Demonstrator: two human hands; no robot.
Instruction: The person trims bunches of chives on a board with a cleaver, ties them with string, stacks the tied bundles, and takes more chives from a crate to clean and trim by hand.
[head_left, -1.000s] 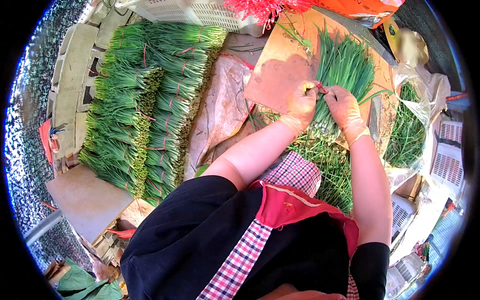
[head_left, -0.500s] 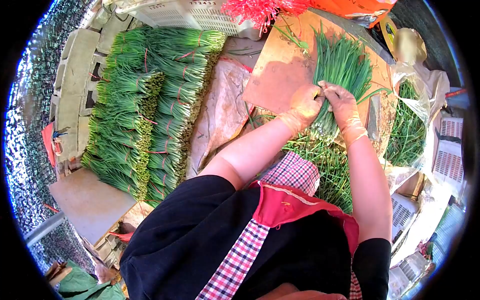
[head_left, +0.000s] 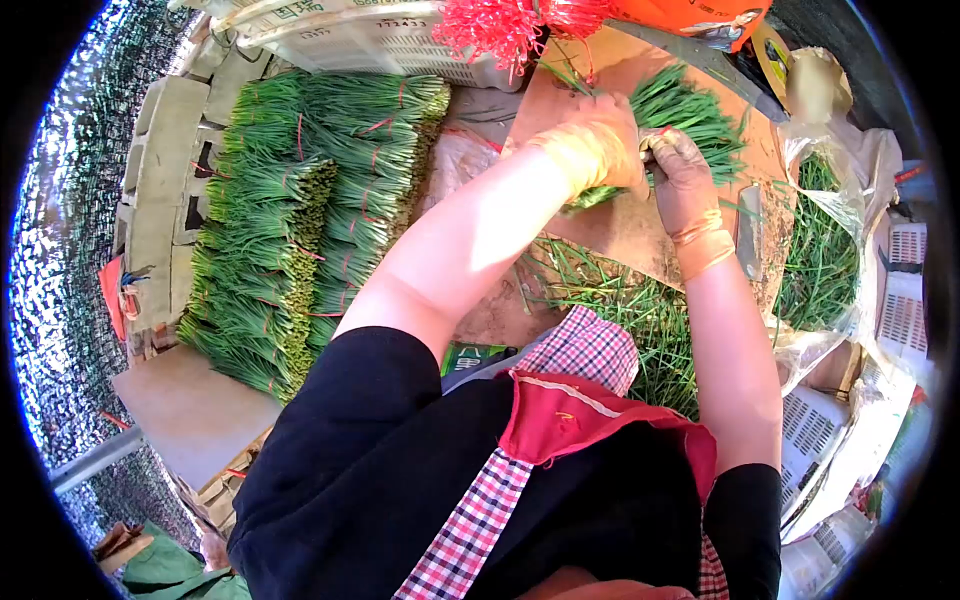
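A loose bundle of chives (head_left: 682,105) lies across the brown board (head_left: 640,235), its leaves fanned out to the upper right. My left hand (head_left: 608,140), in an orange glove, rests over the bundle with its fingers curled around it; the fingertips are mostly hidden. Close beside it, my right hand (head_left: 680,165), also gloved, has its thumb and fingers pinched together against the near side of the bundle. What sits in that pinch is too small to make out.
Rows of tied chive bundles (head_left: 375,170) are stacked at the left. Pink ties (head_left: 510,30) hang at the top by a white crate (head_left: 380,45). Loose chives (head_left: 640,330) lie by my apron, more in a plastic bag (head_left: 820,240). A flat metal strip (head_left: 750,230) lies right.
The bundle has turned from upright to slanting across the board. My left hand has moved up and over it, while my right hand has shifted slightly up.
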